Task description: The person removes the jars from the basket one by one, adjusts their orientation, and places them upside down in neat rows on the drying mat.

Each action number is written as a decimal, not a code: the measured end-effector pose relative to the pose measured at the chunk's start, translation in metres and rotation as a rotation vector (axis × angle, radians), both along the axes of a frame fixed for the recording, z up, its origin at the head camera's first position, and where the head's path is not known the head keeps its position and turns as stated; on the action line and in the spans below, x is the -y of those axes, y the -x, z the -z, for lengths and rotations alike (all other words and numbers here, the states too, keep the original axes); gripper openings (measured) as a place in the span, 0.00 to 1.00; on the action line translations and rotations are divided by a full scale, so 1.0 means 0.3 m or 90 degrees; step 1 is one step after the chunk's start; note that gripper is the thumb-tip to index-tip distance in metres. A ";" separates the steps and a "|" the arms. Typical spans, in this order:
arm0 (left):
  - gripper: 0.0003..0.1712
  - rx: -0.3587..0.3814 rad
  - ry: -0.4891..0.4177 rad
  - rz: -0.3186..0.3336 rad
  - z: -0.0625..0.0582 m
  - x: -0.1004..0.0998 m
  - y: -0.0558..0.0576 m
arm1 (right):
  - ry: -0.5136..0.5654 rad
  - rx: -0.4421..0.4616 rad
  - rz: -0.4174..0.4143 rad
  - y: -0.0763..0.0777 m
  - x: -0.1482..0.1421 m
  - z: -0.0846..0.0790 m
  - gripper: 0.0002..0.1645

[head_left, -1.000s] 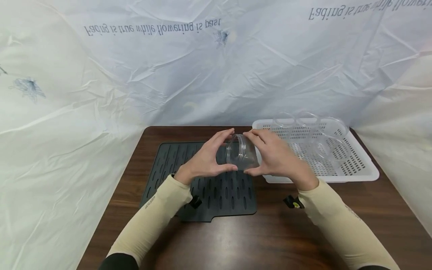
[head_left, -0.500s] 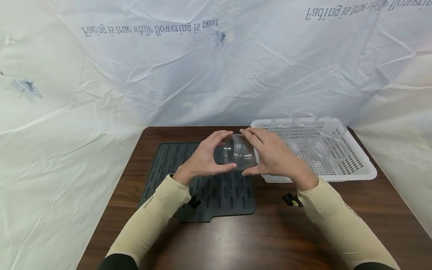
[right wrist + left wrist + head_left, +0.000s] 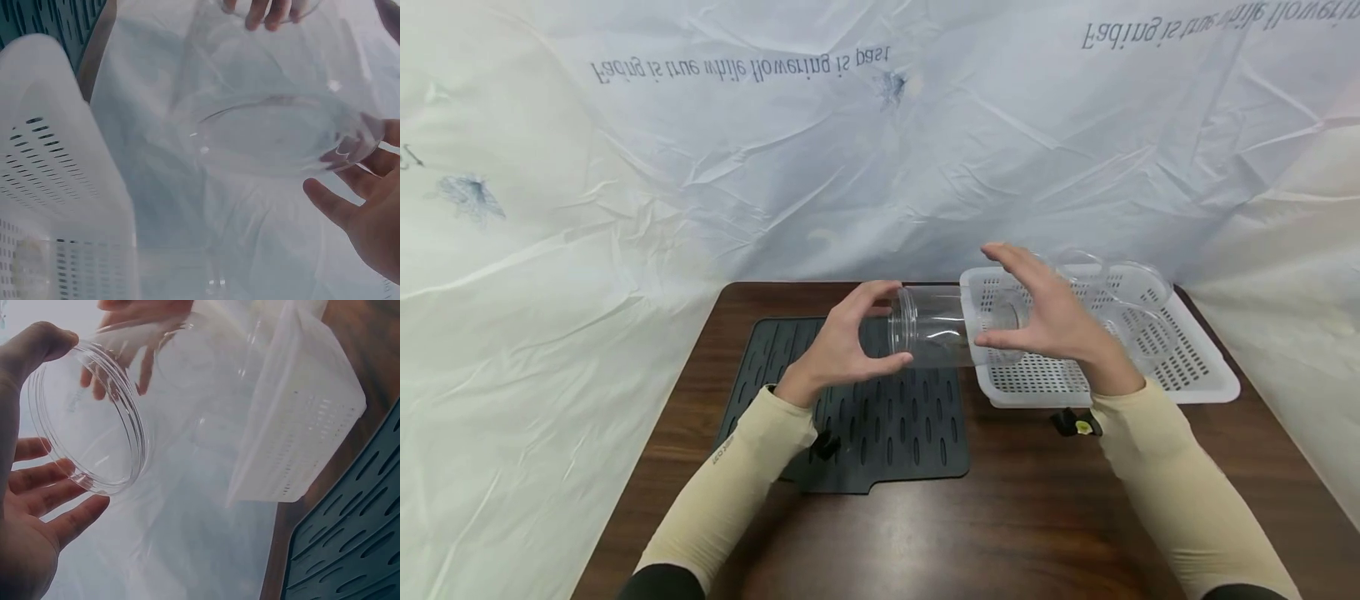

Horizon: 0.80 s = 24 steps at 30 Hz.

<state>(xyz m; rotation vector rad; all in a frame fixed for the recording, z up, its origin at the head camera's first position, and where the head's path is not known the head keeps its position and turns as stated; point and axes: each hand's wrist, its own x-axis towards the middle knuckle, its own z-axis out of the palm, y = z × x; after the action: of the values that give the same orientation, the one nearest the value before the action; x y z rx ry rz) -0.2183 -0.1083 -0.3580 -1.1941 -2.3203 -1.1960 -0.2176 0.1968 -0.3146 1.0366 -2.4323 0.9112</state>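
Note:
A clear jar [image 3: 942, 325] with a ridged, screw-type neck lies sideways in the air, its mouth to the left. My left hand [image 3: 841, 346] grips it at the neck; in the left wrist view the thumb lies on the rim [image 3: 134, 419] and the fingers are at its far side. At the base end, my right hand [image 3: 1048, 312] is spread wide, thumb and fingers apart. In the right wrist view its fingertips are beside the round jar base [image 3: 262, 134]; whether they touch it I cannot tell.
A white perforated basket [image 3: 1213, 375] with several clear round-rimmed containers [image 3: 1138, 325] stands at the right. Under the left hand a dark ridged drying mat [image 3: 880, 450] lies on the brown wooden table [image 3: 925, 542]. White printed sheeting [image 3: 820, 167] hangs behind.
My right hand has loosened from around the jar and moved right and up, spreading its fingers. More of the jar's length shows now. My left hand has shifted slightly left, still holding the neck.

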 end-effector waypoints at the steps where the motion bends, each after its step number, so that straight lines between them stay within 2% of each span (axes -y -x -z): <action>1: 0.48 -0.001 -0.006 0.003 -0.001 0.002 0.002 | 0.022 0.010 -0.002 0.003 -0.005 0.004 0.68; 4: 0.48 -0.002 -0.018 0.007 -0.002 0.008 0.004 | 0.097 0.046 -0.030 0.014 -0.016 0.024 0.67; 9: 0.47 0.002 -0.039 0.010 -0.005 0.013 0.006 | 0.270 0.139 -0.134 0.031 -0.028 0.066 0.64; 12: 0.47 0.006 -0.047 0.012 -0.005 0.016 0.005 | 0.350 0.188 -0.184 0.034 -0.033 0.094 0.61; 20: 0.47 0.002 -0.083 0.026 -0.002 0.021 0.010 | 0.552 0.346 -0.226 0.018 -0.032 0.172 0.62; 24: 0.49 0.011 -0.102 0.035 0.003 0.018 0.008 | 0.677 0.402 -0.284 0.002 -0.002 0.207 0.64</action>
<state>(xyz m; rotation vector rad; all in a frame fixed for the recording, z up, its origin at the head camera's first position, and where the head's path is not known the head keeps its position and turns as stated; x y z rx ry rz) -0.2208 -0.1136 -0.3589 -1.2009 -2.1692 -1.3881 -0.2183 0.1973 -0.3768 0.9051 -1.5546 2.5803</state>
